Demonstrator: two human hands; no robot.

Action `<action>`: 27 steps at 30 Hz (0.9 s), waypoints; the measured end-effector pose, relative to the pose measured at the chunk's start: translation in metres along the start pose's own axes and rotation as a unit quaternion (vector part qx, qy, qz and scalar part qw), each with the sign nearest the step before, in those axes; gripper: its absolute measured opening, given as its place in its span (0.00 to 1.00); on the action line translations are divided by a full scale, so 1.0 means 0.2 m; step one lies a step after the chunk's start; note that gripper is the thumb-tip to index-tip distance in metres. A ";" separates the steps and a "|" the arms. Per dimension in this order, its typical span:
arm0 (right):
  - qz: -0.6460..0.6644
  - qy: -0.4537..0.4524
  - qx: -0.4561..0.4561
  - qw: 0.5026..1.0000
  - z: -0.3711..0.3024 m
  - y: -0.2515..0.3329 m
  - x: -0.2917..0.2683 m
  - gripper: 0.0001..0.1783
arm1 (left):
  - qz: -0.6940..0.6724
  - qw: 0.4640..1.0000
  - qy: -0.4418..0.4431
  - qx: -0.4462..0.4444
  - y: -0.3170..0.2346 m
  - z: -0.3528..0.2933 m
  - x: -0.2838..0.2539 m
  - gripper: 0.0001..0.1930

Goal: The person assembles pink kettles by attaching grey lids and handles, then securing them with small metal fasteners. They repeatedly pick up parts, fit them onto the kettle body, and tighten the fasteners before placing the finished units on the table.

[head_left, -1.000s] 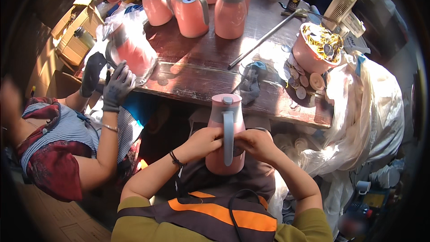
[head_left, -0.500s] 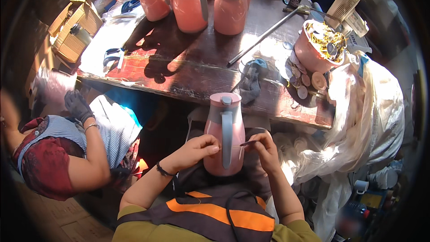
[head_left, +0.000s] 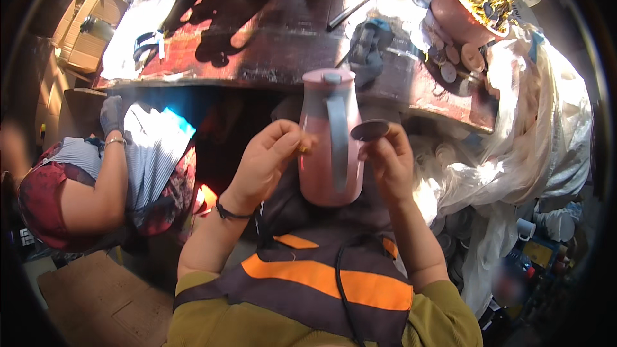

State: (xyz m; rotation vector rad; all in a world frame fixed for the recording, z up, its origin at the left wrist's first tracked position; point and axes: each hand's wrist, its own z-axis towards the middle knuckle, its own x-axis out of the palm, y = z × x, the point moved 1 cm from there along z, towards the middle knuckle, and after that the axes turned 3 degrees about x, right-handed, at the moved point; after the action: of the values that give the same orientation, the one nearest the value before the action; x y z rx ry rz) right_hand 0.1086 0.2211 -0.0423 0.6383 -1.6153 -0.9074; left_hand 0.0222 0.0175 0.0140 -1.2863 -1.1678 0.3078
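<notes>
Pink-and-grey lidded jug [head_left: 313,170], curved grey handle [head_left: 337,144] already fitted.
Beside it, a dark round disc [head_left: 370,130], seemingly unattached, is pinched by the right grip [head_left: 392,162]; a tiny yellow piece [head_left: 303,148] by the left grip [head_left: 265,160].

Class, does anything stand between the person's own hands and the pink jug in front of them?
Only what they hold: the right hand pinches a dark round disc by the right side of the pink jug; the left hand pinches a small yellowish bit near its left. Nothing else visible blocks them.
</notes>
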 end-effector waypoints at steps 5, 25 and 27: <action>0.117 -0.016 0.091 0.989 -0.01 -0.08 0.01 0.09 | -0.332 0.938 0.087 -0.035 0.08 -0.04 -0.05 0.09; -0.209 0.057 -0.009 0.976 0.04 0.17 0.16 0.09 | 0.523 0.804 0.070 0.275 -0.14 -0.02 0.17 0.21; -0.162 0.003 0.012 0.987 0.07 0.17 0.12 0.09 | 0.495 0.807 0.095 0.309 -0.16 0.01 0.14 0.22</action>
State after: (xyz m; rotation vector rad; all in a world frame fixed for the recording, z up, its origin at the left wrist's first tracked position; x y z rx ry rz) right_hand 0.0919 0.2236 -0.0021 0.9380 -1.5439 -1.1203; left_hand 0.0193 0.0282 0.0549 -1.1815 -0.0710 1.1898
